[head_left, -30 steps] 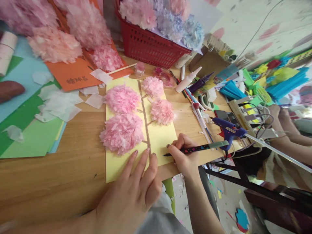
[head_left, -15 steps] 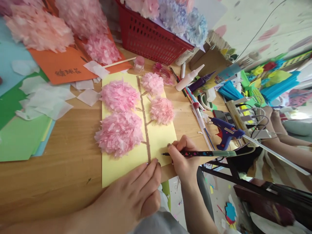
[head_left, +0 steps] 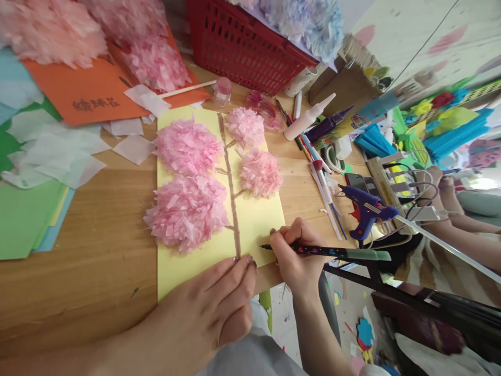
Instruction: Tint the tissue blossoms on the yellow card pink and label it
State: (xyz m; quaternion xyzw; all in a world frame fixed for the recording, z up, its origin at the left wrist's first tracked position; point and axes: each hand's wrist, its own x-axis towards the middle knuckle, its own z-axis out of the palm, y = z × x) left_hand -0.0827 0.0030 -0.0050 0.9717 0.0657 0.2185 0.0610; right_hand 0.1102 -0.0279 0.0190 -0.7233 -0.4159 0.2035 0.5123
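A yellow sheet of paper (head_left: 256, 222) lies on the wooden table, with a brown branch line (head_left: 230, 190) drawn down it. Pink tissue-paper flowers sit along the branch, a big one (head_left: 190, 211) on the left and a smaller one (head_left: 260, 173) on the right among them. My left hand (head_left: 219, 297) rests flat on the sheet's lower edge, its fingertips at the branch's bottom end. In my right hand (head_left: 299, 256) is a dark, patterned brush pen (head_left: 329, 251), its tip close over the paper right of the branch. Whether the tip touches is unclear.
A blue glue gun (head_left: 368, 211) lies at the right, near a power strip (head_left: 391, 183). Behind the sheet stands a red basket (head_left: 242, 52) of flowers. White tissue squares (head_left: 58, 141) and an orange sheet (head_left: 90, 94) lie left. Another person's legs (head_left: 465, 230) show at far right.
The view has shifted slightly, so the basket and papers sit a little differently in frame. Both hands keep nearly the same place on the sheet; the pen's rear end tilts slightly lower.
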